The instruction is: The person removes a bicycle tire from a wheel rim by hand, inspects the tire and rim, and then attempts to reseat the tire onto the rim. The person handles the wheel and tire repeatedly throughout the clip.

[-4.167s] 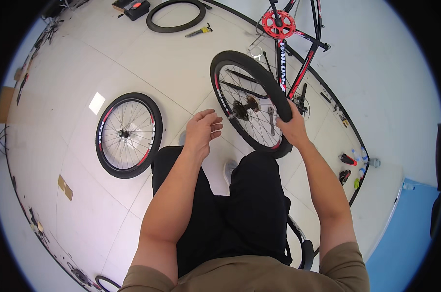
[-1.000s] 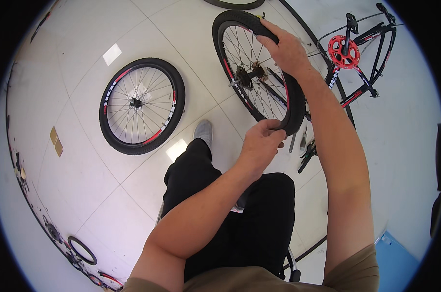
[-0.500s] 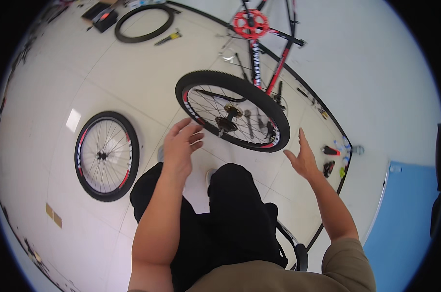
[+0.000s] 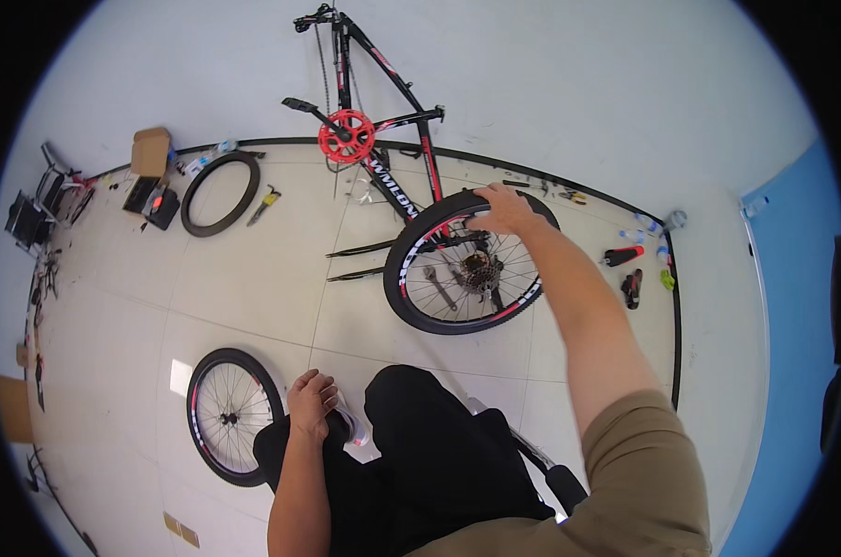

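Note:
My right hand is closed over the top of the tyre of a bicycle wheel, fingers reaching past the rim. This wheel has a black knobbly tyre, red and white rim decals and a cassette at its hub; it stands tilted in front of my knees. Over my left knee, my left hand is empty, its fingers loosely bent and apart. A second bicycle wheel lies on the floor left of my legs. Beyond the held wheel, a black and red bicycle frame with a red chainring leans at the wall.
A loose tyre, a yellow-headed hammer and an open cardboard box are at the far left. A wrench shows through the spokes. Bottles and a red and black item sit along the right wall.
My right hand has come onto the top of the tyre, and the wheel has swung more upright. My left hand has drawn back to my knee. The view has shifted, showing more of the frame.

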### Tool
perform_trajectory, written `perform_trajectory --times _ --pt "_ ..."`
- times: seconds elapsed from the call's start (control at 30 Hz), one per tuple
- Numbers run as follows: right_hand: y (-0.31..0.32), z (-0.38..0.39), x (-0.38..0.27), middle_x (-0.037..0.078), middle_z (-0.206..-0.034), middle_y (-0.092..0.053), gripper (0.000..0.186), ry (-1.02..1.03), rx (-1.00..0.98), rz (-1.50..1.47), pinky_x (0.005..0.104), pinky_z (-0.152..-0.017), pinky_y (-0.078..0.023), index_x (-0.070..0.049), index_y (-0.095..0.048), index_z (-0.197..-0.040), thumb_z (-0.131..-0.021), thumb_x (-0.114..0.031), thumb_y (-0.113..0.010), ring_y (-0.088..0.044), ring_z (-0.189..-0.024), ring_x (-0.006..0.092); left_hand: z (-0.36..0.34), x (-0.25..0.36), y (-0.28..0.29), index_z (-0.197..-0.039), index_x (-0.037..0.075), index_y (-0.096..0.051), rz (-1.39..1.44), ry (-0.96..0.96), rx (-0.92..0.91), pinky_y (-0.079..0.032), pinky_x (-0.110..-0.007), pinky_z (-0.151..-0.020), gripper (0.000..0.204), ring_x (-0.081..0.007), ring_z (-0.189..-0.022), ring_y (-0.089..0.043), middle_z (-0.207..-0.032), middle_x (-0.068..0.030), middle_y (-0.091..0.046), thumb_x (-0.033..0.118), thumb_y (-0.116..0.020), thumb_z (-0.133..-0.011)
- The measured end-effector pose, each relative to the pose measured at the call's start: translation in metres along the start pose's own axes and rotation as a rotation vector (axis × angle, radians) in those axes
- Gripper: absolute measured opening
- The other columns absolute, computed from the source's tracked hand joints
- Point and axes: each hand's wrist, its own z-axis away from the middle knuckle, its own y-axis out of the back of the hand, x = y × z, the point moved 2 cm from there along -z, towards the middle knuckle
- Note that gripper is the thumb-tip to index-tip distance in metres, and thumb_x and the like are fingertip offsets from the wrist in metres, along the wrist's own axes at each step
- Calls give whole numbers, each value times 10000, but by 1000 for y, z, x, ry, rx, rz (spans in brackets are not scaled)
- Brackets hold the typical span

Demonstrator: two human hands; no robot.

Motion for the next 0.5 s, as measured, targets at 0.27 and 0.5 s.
perform_trajectory --times 0.27,0.5 --pt "-14 57 -52 136 -1306 -550 679 194 159 267 499 -1027 -408 -131 -565 -1357 -752 -346 -788 -497 -1264 315 10 14 1 -1386 3 -489 26 -66 60 -532 -338 -725 493 -203 -845 -652 -1052 -122 -672 195 -642 -959" --pt "1 126 -2 133 -1201 -577 653 102 342 118 469 -1010 -375 -138 -574 -1309 -719 -269 -822 -520 -1197 329 9 21 -26 -1343 5 -529 56 -66 -55 -552 -309 -700 411 -188 -827 -681 -1024 -115 -700 151 -637 -974"
